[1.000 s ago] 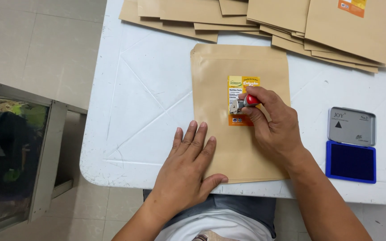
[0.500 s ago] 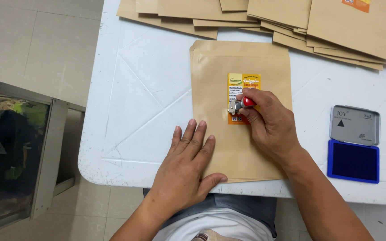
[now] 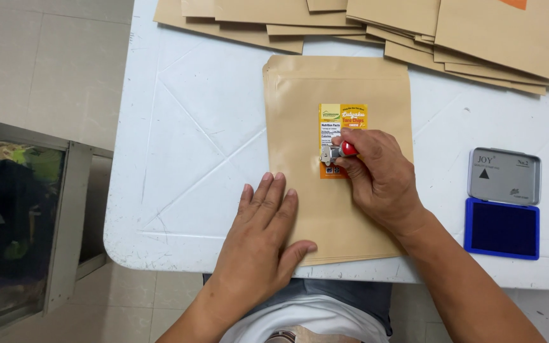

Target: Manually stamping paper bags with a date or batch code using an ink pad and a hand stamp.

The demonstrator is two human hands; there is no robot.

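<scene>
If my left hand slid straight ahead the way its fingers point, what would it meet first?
The left hand points up along the kraft pouch; likely it first meets the pile of kraft pouches at the table's far edge.

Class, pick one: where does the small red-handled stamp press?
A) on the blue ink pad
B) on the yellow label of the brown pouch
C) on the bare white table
B: the right hand holds the stamp against the yellow label on the brown pouch.

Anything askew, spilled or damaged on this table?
Nothing stands out. The brown pouch lies flat and square under the left hand; the right hand presses a small red-handled stamp on its label. The blue ink pad sits open, no spill.
</scene>
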